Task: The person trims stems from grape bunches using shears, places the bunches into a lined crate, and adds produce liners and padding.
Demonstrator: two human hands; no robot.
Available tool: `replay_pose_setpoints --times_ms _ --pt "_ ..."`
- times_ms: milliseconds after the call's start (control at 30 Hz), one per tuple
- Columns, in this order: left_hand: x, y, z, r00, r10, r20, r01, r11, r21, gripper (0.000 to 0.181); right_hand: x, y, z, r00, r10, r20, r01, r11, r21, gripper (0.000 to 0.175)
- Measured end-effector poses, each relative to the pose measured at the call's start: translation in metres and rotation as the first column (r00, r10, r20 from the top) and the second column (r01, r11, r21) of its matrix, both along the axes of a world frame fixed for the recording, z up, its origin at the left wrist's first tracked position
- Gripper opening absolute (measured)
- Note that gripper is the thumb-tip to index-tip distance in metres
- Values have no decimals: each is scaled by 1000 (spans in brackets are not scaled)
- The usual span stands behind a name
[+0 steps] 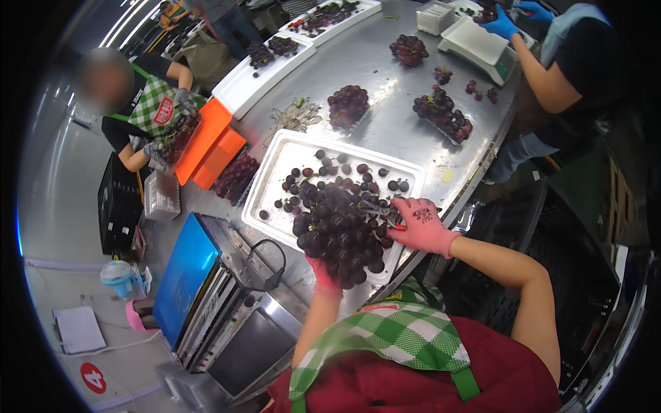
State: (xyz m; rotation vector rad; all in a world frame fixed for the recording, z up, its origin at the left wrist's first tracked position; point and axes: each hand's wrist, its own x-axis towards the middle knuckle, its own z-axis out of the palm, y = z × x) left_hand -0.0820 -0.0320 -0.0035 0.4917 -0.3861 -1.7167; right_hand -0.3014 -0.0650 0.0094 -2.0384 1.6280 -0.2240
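In the head view, my left hand (324,273), in a pink glove, holds a large bunch of dark grapes (338,232) from below, over the near side of a white foam tray (261,180). The bunch hides most of its fingers. My right hand (421,224), also gloved in pink, is closed around small snips with red on the handle, their metal blades (376,208) at the right side of the bunch. Loose grapes (362,169) and bits of stem lie in the tray around and behind the bunch.
Packed grapes (348,106) and a weighing scale (480,44) stand beyond the tray. An orange tray (209,144) is at the left, by a co-worker. Another co-worker's blue-gloved hand (500,23) is by the scale. A wrapping machine (253,330) stands at the near left, black crates (496,273) at the right.
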Motion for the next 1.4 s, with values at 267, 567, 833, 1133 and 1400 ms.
replay_pose_setpoints --times_ms 267,567,833,1133,1400 --pt "15 -31 16 971 169 171 -154 983 -101 51 32 -23 4 828 12 560 -62 996 70 51" --pt "2 -46 32 903 22 428 -41 999 36 59 64 -46 17 11 -370 929 -276 892 358 53" --pt "-8 -56 67 828 -21 561 1 999 36 61 37 -76 -1 -216 -601 769 -638 684 355 77" --pt "1 -52 57 860 -24 511 32 999 -6 56 10 -142 -11 -523 -540 659 -493 823 284 80" --pt "17 -33 32 835 -100 540 -65 958 278 50 -28 -265 -26 -588 -333 737 -206 943 261 75"
